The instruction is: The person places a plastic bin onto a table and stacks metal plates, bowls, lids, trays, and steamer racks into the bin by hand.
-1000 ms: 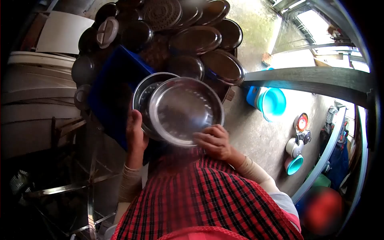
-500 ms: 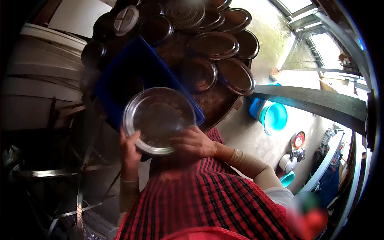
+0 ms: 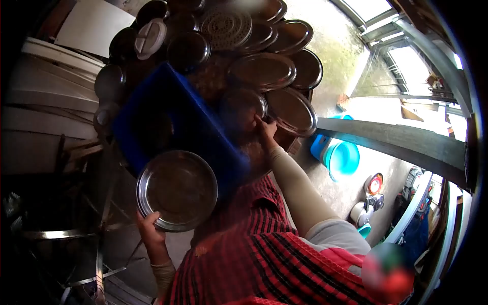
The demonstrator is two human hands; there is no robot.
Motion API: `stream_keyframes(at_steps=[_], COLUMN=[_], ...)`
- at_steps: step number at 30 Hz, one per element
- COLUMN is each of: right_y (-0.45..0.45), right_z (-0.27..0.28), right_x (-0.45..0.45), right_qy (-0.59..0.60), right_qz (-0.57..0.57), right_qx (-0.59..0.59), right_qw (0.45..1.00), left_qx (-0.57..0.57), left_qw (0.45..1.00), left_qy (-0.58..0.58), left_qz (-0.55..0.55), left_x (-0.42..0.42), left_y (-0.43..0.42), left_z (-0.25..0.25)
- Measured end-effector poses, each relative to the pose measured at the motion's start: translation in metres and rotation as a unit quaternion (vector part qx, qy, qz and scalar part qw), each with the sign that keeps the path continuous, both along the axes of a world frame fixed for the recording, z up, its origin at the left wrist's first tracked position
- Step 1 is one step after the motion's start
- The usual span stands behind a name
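My left hand grips the lower left rim of a round metal plate, thumb on top, held tilted at the near end of a blue plastic basket. My right hand reaches out to the table and pinches the near edge of another round metal plate, which lies there beside the basket. Just right of those fingers lies an oval metal platter. The basket's inside is dark, so its contents are hard to make out.
Several metal plates and platters cover the table, with a perforated metal disc and a white lidded container at the back. A metal beam runs at the right. Turquoise tubs stand on the floor beyond.
My right hand has left the held plate and reached forward to the plate on the table. My left hand has brought its plate lower and to the left.
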State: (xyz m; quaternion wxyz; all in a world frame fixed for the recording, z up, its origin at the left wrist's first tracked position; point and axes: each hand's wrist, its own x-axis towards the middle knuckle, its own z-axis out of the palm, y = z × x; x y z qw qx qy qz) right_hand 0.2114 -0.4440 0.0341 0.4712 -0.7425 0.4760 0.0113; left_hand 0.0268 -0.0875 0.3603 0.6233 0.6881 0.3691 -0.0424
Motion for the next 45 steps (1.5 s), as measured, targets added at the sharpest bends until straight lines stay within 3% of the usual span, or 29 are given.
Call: stream_keyframes(at_steps=[2,4,6,9,13,16,17,18,19,22,25,28,36,40,41,44,45], right_y=[-0.019,-0.037,-0.041,-0.013,0.007,0.016,0.016,0.015,0.013,0.001,0.003,0.017,0.041,0.063,0.072,0.102,0.115], right_z=[0.007,-0.088,-0.058,-0.054,0.023,0.113,0.174,0.195,0.210,0.241,0.265,0.266,0.268,0.285,0.283,0.278,0.279], right_x=[0.001,-0.003,0.004,-0.011,-0.020,-0.022,-0.025,-0.035,-0.044,-0.065,-0.087,-0.101,-0.106,-0.103,-0.105,-0.112,-0.115], right_qy=[0.037,0.057,0.088,-0.012,-0.182,-0.336,-0.296,-0.320,-0.342,-0.501,-0.529,-0.550,-0.534,-0.512,-0.505,-0.456,-0.453], right_qz=[0.046,0.107,0.207,-0.027,0.001,0.052,0.136,0.215,0.290,0.498,0.610,0.637,0.673,0.708,0.721,0.774,0.763], right_qx=[0.099,0.135,0.168,0.259,0.279,0.339,0.221,0.130,0.037,-0.084,-0.065,-0.044,0.007,0.041,0.030,0.015,0.015], right_qw=[0.993,0.983,0.960,0.965,0.943,0.877,0.919,0.914,0.893,0.703,0.586,0.539,0.512,0.485,0.473,0.438,0.460], left_qx=[-0.021,-0.143,-0.050,0.001,-0.158,-0.121,-0.113,-0.023,-0.165,-0.167,-0.176,-0.190,-0.144,-0.191,-0.260,-0.319,-0.331], left_qw=[1.000,0.982,0.998,0.998,0.983,0.990,0.992,0.999,0.981,0.982,0.976,0.973,0.977,0.974,0.955,0.937,0.927], left_qy=[-0.010,0.002,-0.028,-0.059,-0.026,-0.002,0.004,-0.036,-0.067,-0.052,-0.062,-0.105,-0.150,-0.100,-0.092,-0.054,-0.020], left_qz=[0.008,0.125,0.037,-0.036,0.089,0.068,0.060,-0.023,0.078,0.077,0.111,0.081,0.052,0.069,0.113,0.135,0.174], left_x=[0.003,0.015,0.015,0.019,0.037,0.043,0.041,0.032,0.039,0.054,0.058,0.053,0.049,0.038,0.034,0.007,0.005], left_y=[-0.007,-0.021,-0.023,-0.030,-0.051,-0.054,-0.051,-0.042,-0.051,-0.074,-0.087,-0.083,-0.075,-0.051,-0.043,-0.002,0.002], left_z=[0.001,0.010,-0.001,-0.003,0.018,0.019,0.018,0.006,0.006,0.026,0.033,0.031,0.024,0.009,0.013,-0.011,-0.005])
